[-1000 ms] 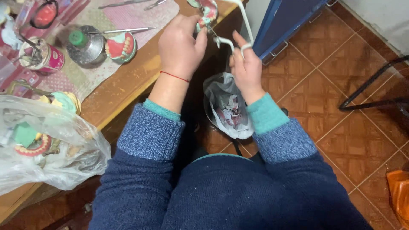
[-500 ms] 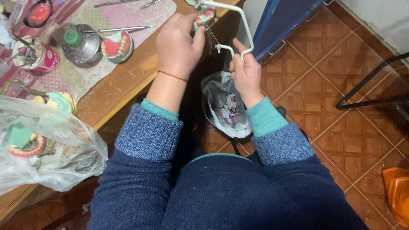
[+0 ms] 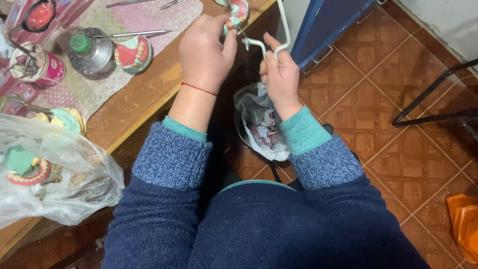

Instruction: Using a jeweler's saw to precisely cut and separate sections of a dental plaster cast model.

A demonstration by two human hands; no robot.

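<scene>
Denture model: pink-and-white dental cast (image 3: pixel 238 11) pinched in the fingers of the left hand (image 3: pixel 205 50), above the edge of the wooden bench (image 3: pixel 149 94).
Saw frame: thin white wire frame (image 3: pixel 279 35) gripped by the right hand (image 3: pixel 280 74), fingers curled tight around its bend, just right of the cast.
Handling: judged light but brittle, with small teeth that could chip; best held by the pink base, as the left fingers do now.
Below the fingers: bin lined with a grey bag (image 3: pixel 261 122) holding scraps, between the knees.
Left of the fingers: second denture model (image 3: pixel 132 52), small burner with green cap (image 3: pixel 89 50), metal instrument (image 3: pixel 132 34), pink tin (image 3: pixel 37 65).
Nearer, far left: clear plastic bag (image 3: pixel 55 179) of more casts.
In the way: bench edge close under the left wrist; blue cabinet (image 3: pixel 328 20) just right of the frame.
</scene>
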